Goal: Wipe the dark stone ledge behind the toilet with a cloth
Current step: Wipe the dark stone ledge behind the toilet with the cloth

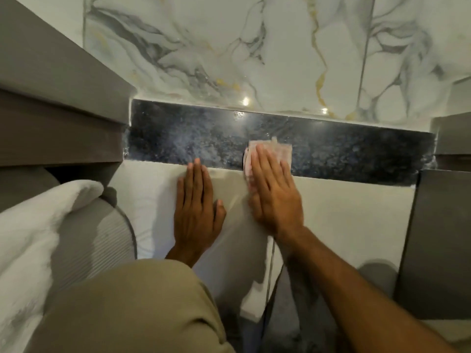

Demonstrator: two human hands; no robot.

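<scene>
One cloth (pixel 270 151), one dark stone ledge (pixel 198 138) and two hands are in view. The right hand (pixel 274 192) lies flat on the pale pink cloth, fingers (pixel 265 161) straight and close together, pressing it on the ledge's front edge. The left hand (pixel 196 212) rests flat on the light panel (pixel 344 200) below, fingers together, tips touching the ledge. The ledge runs left to right beneath the marble wall (pixel 229 47).
</scene>
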